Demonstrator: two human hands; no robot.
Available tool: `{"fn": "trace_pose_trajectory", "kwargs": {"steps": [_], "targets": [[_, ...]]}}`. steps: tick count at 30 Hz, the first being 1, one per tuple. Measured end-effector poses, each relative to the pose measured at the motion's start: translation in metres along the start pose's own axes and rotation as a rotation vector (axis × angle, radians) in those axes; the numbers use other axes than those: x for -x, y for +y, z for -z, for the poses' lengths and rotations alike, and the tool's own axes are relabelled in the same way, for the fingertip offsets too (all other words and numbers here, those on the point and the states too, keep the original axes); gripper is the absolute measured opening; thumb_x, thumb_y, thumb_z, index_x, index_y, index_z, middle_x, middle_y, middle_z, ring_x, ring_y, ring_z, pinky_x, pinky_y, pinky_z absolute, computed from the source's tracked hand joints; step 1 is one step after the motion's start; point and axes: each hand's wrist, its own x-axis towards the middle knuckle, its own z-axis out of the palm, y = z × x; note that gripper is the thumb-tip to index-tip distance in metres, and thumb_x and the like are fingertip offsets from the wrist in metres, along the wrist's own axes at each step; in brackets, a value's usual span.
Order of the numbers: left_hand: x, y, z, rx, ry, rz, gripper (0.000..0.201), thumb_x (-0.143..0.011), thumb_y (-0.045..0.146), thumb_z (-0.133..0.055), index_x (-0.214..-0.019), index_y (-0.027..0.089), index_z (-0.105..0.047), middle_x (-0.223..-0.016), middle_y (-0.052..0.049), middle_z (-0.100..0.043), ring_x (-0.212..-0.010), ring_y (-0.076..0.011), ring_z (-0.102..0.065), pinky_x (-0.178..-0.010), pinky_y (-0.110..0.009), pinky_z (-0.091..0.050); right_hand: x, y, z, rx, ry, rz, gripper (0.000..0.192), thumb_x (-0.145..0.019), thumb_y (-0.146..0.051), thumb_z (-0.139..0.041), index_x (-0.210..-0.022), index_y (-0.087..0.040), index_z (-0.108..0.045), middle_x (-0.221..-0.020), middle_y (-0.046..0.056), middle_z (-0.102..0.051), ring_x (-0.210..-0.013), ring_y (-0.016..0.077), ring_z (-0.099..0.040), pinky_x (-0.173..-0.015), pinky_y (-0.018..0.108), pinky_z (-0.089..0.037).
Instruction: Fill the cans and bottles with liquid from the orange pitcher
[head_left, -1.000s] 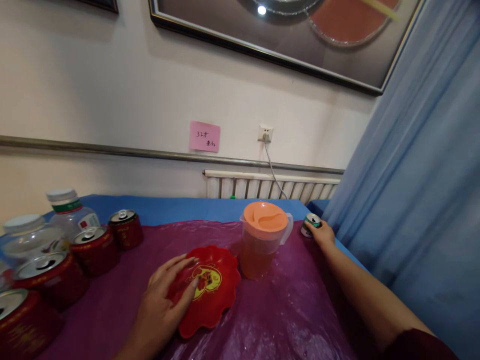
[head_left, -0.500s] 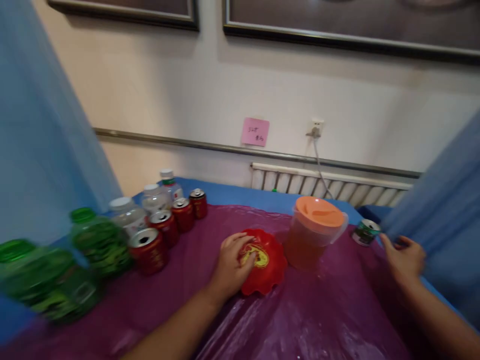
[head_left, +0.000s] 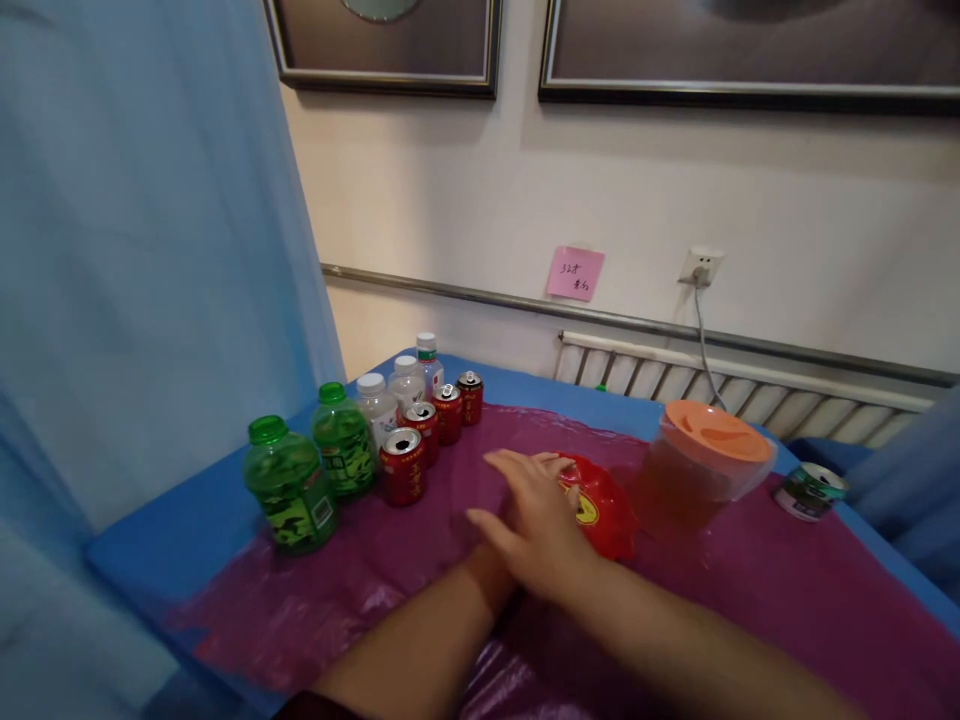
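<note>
The green can [head_left: 811,492] stands free, far right; the right hand [head_left: 541,525], withdrawn, crosses the left arm [head_left: 427,635], spread and empty. The left hand [head_left: 556,464], by the red dish [head_left: 613,512]: mostly hidden, grip indeterminable.

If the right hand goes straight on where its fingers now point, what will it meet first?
The right hand would probably meet a red can toward the row's far end; exact depth is unclear.

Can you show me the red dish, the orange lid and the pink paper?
Red dish [head_left: 609,515], head view: on its red inside.
Orange lid [head_left: 716,431], head view: middle of its top.
Pink paper [head_left: 575,274], head view: middle of its front.
</note>
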Motion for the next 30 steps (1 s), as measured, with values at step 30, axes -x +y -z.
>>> {"fn": "trace_pose_trajectory", "kwargs": {"steps": [30], "targets": [[-0.013, -0.023, -0.011, 0.08, 0.064, -0.131, 0.032, -0.08, 0.025, -0.063, -0.111, 0.025, -0.072, -0.114, -0.01, -0.076, -0.117, -0.0342, -0.067, -0.106, -0.055, -0.051, -0.071, -0.049, -0.05, 0.308, 0.025, 0.181, 0.047, -0.089, -0.05, -0.075, -0.113, -0.013, -0.06, -0.114, 0.011, -0.072, -0.101, 0.0268, -0.07, -0.084, 0.042, -0.06]]}}
